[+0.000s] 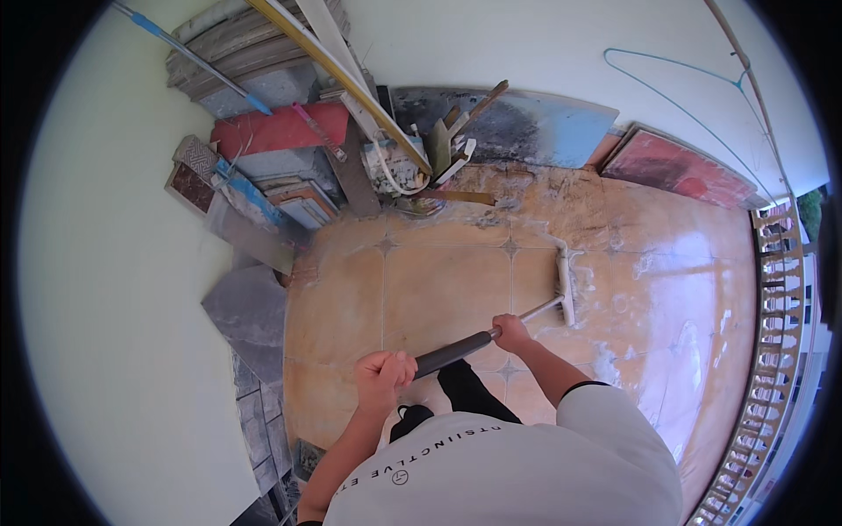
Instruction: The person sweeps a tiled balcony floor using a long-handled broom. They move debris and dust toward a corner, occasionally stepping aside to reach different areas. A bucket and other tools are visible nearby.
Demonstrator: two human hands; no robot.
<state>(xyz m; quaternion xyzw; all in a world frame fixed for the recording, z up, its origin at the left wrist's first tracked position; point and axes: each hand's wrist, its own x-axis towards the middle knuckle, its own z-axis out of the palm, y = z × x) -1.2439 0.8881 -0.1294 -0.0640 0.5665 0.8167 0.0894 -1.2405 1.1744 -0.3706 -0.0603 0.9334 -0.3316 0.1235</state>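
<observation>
My left hand [386, 378] is closed around the end of the dark foam grip on a long-handled floor brush [454, 354]. Farther down, my right hand [512, 333] grips the bare metal part of the same handle. The brush's wide, pale head [564, 283] rests on the orange floor tiles [447, 289], out in front and to the right. Wet, whitish suds [605, 365] lie on the tiles around and beyond the head. The floor shines with water on the right side.
Stone slabs [247, 315] and stacked boards [237, 56] lean along the left wall. A bag [395, 164] with wood scraps stands in the far corner. Painted panels [684, 167] lean at the back wall. A balustrade [776, 315] edges the right; a hanger [671, 62] hangs above.
</observation>
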